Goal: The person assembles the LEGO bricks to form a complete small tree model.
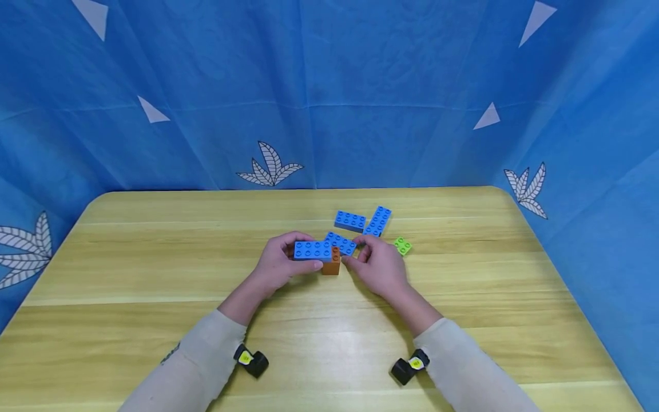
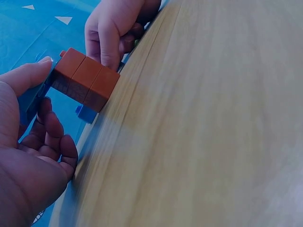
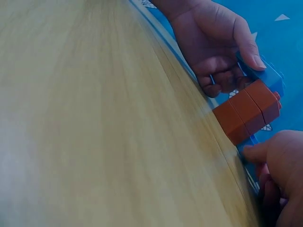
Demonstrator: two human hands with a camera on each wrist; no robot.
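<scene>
Three brown toy building bricks (image 1: 331, 268) stand stacked on the table, seen side-on in both wrist views. A blue eight-stud brick (image 1: 311, 250) sits on top of the stack and juts out to the left. My left hand (image 1: 273, 263) grips this overhanging brick, thumb at the near side and fingers behind. A second blue brick (image 1: 341, 243) lies low behind the stack, angled to the right. With thumb and index finger my right hand (image 1: 381, 269) pinches its right end. Whether that brick joins the stack's base cannot be seen.
Two loose blue bricks, one lying crosswise (image 1: 350, 221) and one slanted (image 1: 378, 221), are behind the hands on the wooden table (image 1: 154, 246). A small lime-green brick (image 1: 403, 246) lies just right of my right hand. Blue cloth (image 1: 329, 86) hangs behind the table.
</scene>
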